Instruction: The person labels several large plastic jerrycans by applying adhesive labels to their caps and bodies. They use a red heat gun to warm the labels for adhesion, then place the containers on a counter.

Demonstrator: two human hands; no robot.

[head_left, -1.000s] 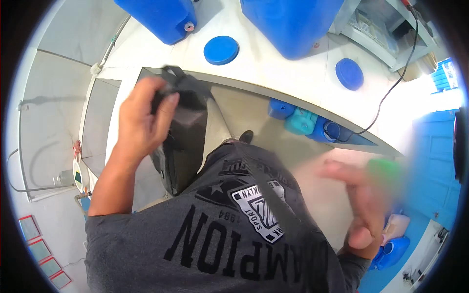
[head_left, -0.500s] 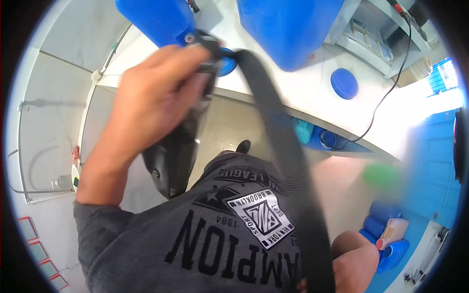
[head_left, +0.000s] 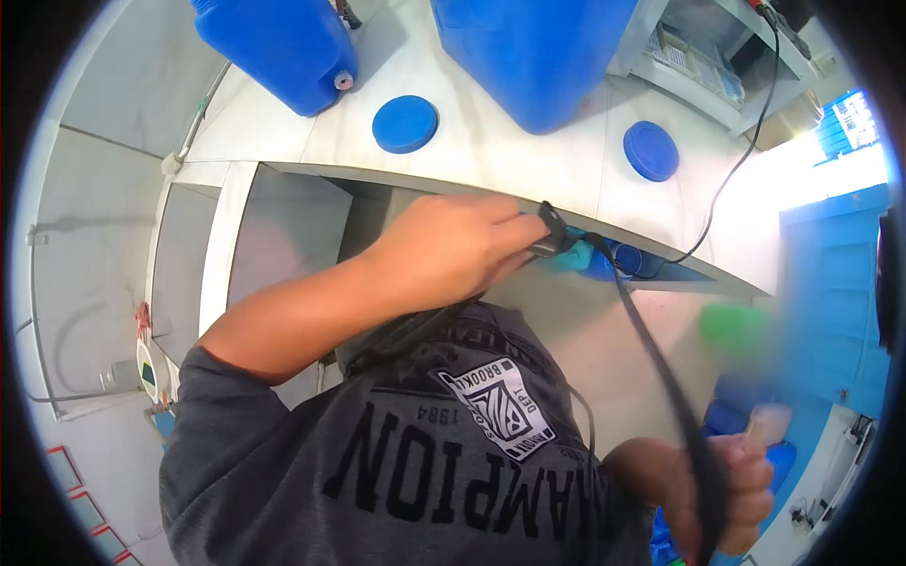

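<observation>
My left hand reaches across in front of my body, fingers pinched around a black plastic buckle. From the buckle a black strap runs down to the right, past my right hand. At the lower right, my right hand is closed, its fingers curled beside the strap and seemingly gripping it; blur hides the exact hold. Some dark material hangs below my left wrist, against my grey printed T-shirt, mostly hidden by the forearm.
Ahead is a white counter with two blue jerrycans, one being this, a blue lid and another blue lid. A black cable hangs over its edge. Blue containers stand below, beside a blue door.
My left hand has moved right and lower with the buckle. The strap now stretches thinner toward the right, and my right hand has risen outward. The glossy black item under my left hand is largely out of sight.
</observation>
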